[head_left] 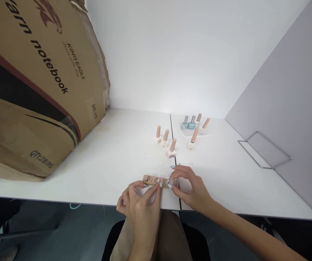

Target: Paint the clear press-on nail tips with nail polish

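A narrow wooden strip (150,179) lies near the table's front edge, with several small pale, shiny nail tips (153,179) standing in a row along it. My left hand (141,203) reaches over its front side, with thumb and forefinger pinched together at a nail tip near the middle. At the strip's right end my right hand (192,186) is closed in a pinch on another small, shiny nail tip. Its fingers partly cover that piece. Long pale blue nails show on my right fingers.
Nail polish bottles with peach caps (171,149) stand behind the strip. A clear tray (190,132) holds several more, some teal. A large cardboard box (49,90) fills the left. A wire stand (265,150) lies at right, beside a grey partition (289,90).
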`<action>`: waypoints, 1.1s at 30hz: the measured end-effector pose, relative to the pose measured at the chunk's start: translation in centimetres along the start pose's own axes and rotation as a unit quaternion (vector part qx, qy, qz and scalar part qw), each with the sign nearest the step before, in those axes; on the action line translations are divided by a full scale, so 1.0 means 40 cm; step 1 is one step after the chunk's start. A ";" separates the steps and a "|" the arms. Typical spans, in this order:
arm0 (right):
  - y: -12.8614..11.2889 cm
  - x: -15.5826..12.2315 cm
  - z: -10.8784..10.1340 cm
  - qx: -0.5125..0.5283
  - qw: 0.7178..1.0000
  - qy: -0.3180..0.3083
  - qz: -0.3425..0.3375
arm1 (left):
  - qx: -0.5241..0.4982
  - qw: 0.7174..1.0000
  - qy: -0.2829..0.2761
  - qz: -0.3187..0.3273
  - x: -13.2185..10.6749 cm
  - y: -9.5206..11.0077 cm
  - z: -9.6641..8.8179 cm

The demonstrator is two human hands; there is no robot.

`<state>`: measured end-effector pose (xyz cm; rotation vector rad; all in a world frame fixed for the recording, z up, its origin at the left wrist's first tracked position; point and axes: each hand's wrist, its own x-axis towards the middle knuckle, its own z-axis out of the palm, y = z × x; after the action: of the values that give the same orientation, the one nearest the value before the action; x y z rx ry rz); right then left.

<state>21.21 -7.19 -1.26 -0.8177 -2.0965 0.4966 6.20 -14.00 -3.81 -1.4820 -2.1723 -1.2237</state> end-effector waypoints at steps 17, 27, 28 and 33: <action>-0.003 0.158 -0.019 0.083 0.996 0.010 -0.040 | -0.232 0.964 0.019 0.132 0.076 -0.089 -0.079; 0.037 0.229 0.002 0.046 0.988 0.021 -0.149 | -0.296 0.896 -0.278 0.178 0.364 0.012 -0.038; 0.043 0.229 -0.001 0.031 0.987 0.026 -0.153 | -0.301 0.888 -0.298 0.176 0.375 0.014 -0.029; 0.063 0.225 -0.020 -0.054 0.976 0.053 -0.203 | -0.335 0.851 -0.382 0.131 0.407 0.027 0.010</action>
<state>18.68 0.95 2.64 -0.4422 -2.1301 0.1166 -0.21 -2.92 6.33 -2.8603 -1.8506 -1.5526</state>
